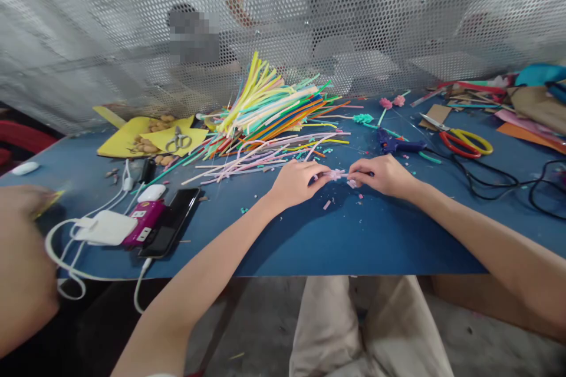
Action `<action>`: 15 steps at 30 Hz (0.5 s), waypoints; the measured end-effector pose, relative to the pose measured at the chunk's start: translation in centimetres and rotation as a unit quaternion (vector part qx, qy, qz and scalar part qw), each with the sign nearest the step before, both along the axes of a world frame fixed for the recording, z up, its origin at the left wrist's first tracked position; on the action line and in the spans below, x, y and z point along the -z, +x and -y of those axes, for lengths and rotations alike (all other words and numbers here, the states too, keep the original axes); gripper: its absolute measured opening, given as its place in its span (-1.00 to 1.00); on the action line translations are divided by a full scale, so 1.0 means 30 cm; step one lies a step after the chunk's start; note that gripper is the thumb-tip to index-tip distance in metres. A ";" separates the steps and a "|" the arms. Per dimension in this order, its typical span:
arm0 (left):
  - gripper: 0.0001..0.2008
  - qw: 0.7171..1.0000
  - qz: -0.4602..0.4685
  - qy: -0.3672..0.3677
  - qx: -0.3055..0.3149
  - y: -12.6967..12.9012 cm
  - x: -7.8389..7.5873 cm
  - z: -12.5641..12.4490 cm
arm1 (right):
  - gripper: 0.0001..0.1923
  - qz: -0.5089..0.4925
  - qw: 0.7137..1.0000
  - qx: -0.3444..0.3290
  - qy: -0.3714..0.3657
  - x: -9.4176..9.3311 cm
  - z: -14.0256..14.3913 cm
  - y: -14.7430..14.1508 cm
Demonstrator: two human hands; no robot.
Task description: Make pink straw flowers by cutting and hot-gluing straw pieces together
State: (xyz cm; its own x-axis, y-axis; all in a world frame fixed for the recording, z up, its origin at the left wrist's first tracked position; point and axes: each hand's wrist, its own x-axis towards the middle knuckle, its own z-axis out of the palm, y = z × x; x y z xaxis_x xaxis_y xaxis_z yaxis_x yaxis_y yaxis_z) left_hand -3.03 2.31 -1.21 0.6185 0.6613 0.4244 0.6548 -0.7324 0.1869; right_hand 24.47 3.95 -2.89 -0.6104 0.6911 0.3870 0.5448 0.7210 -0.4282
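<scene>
I am looking down at my two hands meeting over the blue table (336,241), and both are pinching the same small pink flower-like piece (336,174) between them. My left hand (295,182) is gripping it with fingertips curled in from one side, while my right hand (381,175) is nipping it from the other, thumb and fingers pressed together on the piece, which is sitting just above the tabletop. Small pink and teal scraps (327,205) are lying right under and just in front of my hands. Just beyond my left hand a big heap of coloured straws (269,112) is fanning out, with loose pink ones trailing almost to my knuckles. Just beyond my right hand a blue glue gun (398,144) is resting, and further out on that side yellow-handled scissors (464,142) are lying beside black cables (499,179). Well off past my left arm, a black phone (170,221), a white charger (106,227) and a magenta power block (144,222) are sitting together, with small scissors (178,140) on yellow sheets (128,138) behind them. Another person's hand (22,247) is showing blurred at the far edge beyond my left arm.
</scene>
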 end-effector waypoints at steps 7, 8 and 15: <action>-0.72 1.000 0.024 -0.007 0.004 -0.008 -0.005 -0.008 | -0.71 -0.034 0.997 0.069 0.024 -0.036 -0.020 0.043; -0.73 1.000 0.026 -0.012 0.006 -0.008 -0.006 -0.007 | -0.69 -0.051 0.993 0.101 0.030 -0.048 -0.034 0.069; -0.75 0.998 0.027 -0.046 -0.021 -0.014 -0.005 -0.003 | -0.59 0.033 0.898 0.438 0.017 -0.065 -0.211 0.443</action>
State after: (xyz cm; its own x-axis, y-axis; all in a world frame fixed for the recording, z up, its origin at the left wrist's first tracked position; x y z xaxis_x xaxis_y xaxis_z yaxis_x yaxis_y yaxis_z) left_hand -3.45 2.39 -1.06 0.5673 0.7237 0.3929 0.6715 -0.6827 0.2881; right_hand 37.77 10.30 -0.93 0.1392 0.9061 0.3995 0.9327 0.0156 -0.3604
